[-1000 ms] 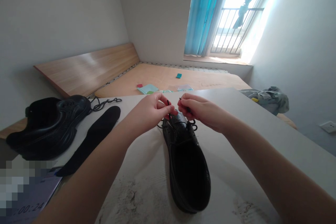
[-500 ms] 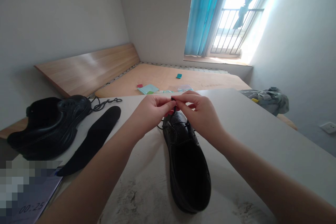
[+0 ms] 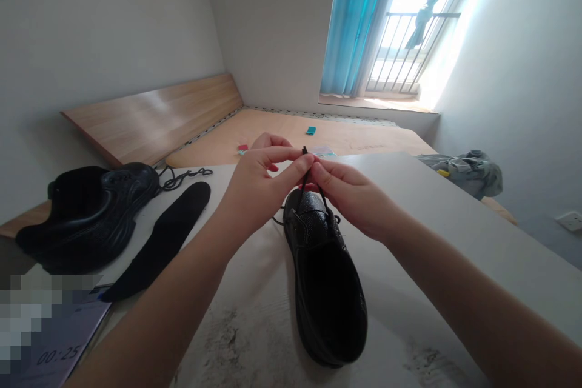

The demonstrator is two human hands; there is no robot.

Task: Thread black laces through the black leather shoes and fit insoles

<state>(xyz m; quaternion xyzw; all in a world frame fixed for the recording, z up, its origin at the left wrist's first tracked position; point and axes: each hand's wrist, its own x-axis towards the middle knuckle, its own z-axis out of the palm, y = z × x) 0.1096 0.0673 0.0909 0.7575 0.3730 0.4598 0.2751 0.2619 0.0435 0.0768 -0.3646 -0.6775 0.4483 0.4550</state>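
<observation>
Two bare hands meet above the tongue of a black leather shoe (image 3: 328, 279), their thumbs and fingertips nearly touching around a black shoelace (image 3: 302, 191). The left hand (image 3: 264, 182) comes in from the lower left with its back turned mostly upward; its thumb reaches across toward the right, pressed near the index finger, and a stub of lace pokes up between them. The other left fingers are bent loosely behind. The right hand (image 3: 352, 191) mirrors it from the lower right, its thumb angled toward the left one and closed on a strand that drops to the shoe; its remaining fingers are largely hidden. Both forearms slant inward, elbows out of view. The shoe stands upright on the white table (image 3: 254, 309), heel toward the wearer of the camera and toe pointing away, partly covered by the hands. Beside the left forearm lies a black insole (image 3: 166, 233), and farther left rests a second black shoe (image 3: 86, 218), its laces trailing loose across the tabletop.
</observation>
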